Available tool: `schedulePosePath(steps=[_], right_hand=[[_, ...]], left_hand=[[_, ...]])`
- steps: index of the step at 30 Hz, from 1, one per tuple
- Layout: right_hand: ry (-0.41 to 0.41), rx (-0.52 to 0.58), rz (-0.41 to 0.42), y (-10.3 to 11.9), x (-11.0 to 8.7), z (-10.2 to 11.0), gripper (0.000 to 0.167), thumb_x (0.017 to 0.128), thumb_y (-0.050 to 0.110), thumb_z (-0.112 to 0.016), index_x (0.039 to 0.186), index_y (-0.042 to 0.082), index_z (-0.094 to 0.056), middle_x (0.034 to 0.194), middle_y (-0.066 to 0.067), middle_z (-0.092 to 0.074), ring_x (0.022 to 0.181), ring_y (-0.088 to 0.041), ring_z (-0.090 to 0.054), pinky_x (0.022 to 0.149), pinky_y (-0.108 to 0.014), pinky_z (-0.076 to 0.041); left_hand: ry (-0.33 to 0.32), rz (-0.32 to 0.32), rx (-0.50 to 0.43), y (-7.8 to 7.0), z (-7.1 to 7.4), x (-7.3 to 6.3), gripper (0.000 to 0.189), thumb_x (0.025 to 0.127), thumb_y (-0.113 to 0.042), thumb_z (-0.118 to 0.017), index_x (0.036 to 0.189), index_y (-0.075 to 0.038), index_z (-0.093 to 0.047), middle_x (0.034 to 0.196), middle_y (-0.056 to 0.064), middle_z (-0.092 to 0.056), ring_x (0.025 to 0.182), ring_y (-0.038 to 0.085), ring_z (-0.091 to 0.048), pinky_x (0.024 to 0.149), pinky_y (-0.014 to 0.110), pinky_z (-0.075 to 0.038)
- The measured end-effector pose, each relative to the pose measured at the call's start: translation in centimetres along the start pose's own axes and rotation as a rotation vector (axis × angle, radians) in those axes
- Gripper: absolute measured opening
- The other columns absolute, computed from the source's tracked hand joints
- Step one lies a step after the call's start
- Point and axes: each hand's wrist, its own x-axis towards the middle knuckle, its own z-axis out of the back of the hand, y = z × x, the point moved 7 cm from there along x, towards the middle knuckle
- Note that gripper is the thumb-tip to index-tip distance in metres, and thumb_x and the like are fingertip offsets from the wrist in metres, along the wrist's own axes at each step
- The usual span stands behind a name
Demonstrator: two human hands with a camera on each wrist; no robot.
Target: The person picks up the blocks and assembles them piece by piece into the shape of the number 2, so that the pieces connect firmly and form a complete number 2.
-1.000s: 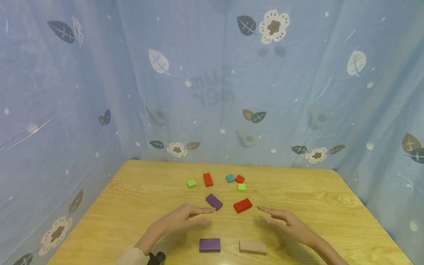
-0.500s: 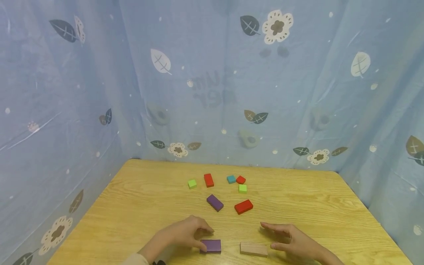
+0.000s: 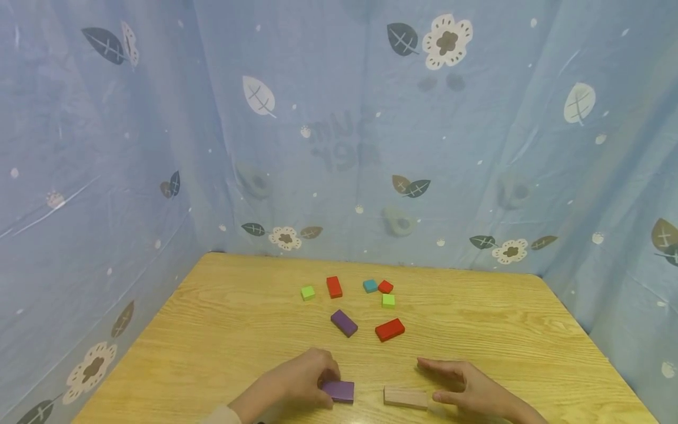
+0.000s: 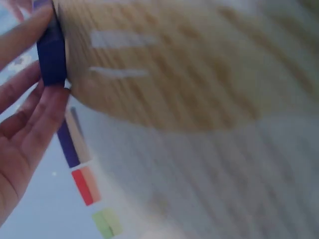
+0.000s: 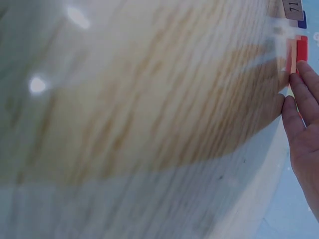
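Near the front of the table, my left hand (image 3: 307, 380) pinches the left end of a purple rectangular block (image 3: 343, 391) between thumb and fingers. Seen in the left wrist view, the thumb lies on one side of this purple block (image 4: 52, 59) and the fingers on the other. To its right lies a plain wooden block (image 3: 405, 398). My right hand (image 3: 468, 386) is held just past that block's right end, thumb and fingers apart, with nothing between them. In the right wrist view, the straight fingertips overlap a red block (image 5: 302, 49).
Farther back lie a second purple block (image 3: 344, 323), a red block (image 3: 389, 330) and another red one (image 3: 334, 287). Small green (image 3: 308, 292), blue (image 3: 370, 286) and red pieces (image 3: 385, 287) sit near them, with one more green piece (image 3: 388, 301). A blue patterned curtain (image 3: 339, 176) surrounds the wooden table (image 3: 238, 318).
Both hands have drawn back toward the near table edge. My left hand has come down to the near purple block and pinched its end; my right hand has come beside the wooden block.
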Motion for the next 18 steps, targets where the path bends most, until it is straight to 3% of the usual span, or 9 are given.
schedulePosePath(steps=[6, 14, 18], right_hand=[[0.015, 0.039, 0.004, -0.08, 0.00, -0.01, 0.048, 0.097, 0.006, -0.055, 0.140, -0.010, -0.040, 0.140, -0.032, -0.040, 0.128, 0.006, -0.035, 0.099, -0.009, -0.031], [0.015, 0.028, 0.022, -0.06, -0.08, 0.03, 0.045, 0.097, 0.003, -0.052, 0.139, -0.010, -0.040, 0.139, -0.030, -0.042, 0.128, 0.005, -0.036, 0.099, -0.010, -0.032], [0.011, 0.026, -0.023, -0.37, -0.18, 0.03, 0.046, 0.098, 0.007, -0.052, 0.140, -0.008, -0.040, 0.141, -0.026, -0.043, 0.127, 0.007, -0.036, 0.099, -0.009, -0.032]], left_hand=[[-0.043, -0.007, 0.000, -0.01, 0.31, 0.28, 0.023, 0.072, -0.023, -0.084, 0.091, -0.013, -0.075, 0.079, -0.016, -0.055, 0.068, -0.005, -0.049, 0.060, 0.010, -0.044], [-0.034, 0.007, -0.073, 0.33, 0.66, 0.66, 0.025, 0.072, -0.018, -0.084, 0.095, -0.011, -0.076, 0.081, -0.013, -0.057, 0.072, -0.005, -0.054, 0.064, 0.010, -0.048], [-0.036, -0.008, -0.069, 0.30, 0.76, 0.98, 0.027, 0.071, -0.020, -0.084, 0.095, -0.010, -0.075, 0.081, -0.013, -0.058, 0.072, -0.005, -0.054, 0.064, 0.009, -0.047]])
